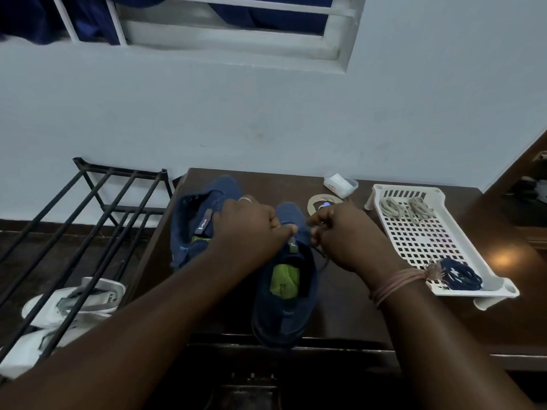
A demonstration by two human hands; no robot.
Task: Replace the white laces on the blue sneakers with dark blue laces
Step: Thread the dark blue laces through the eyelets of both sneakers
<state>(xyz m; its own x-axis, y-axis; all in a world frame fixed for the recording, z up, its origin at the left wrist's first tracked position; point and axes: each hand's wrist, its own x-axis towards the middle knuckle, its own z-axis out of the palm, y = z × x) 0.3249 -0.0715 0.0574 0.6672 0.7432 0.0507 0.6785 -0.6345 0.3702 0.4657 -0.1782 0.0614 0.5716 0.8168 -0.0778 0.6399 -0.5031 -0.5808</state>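
- Nearest the camera, two bare forearms reach forward over the dark wooden desk [355, 315]; the right wrist wears a wrap of pinkish thread.
- The near blue sneaker [285, 294] stands on the desk with its heel at the front edge and its toe pointing away; a green insole shows inside.
- The right hand [346, 235] has its grip closed in a pinch on a dark blue lace [321, 257] at the sneaker's upper eyelets; the lace trails down beside the shoe's right side.
- The left hand [251, 224] is curled, its grip closed around the lacing area of the same sneaker; whether it also holds the lace I cannot tell.
- A second blue sneaker [198, 220] lies just left of it, partly under the left hand.
- To the right, a white perforated tray [420, 241] holds a coil of dark blue laces [460, 276] at its near end and two bundles of white laces [405, 207] at its far end.
- On the floor at left, white shoes [74, 303] sit under a black metal rack [97, 214].
- Farther back on the desk are a tape ring [314, 204] and a small white container [340, 184], against a pale blue wall.
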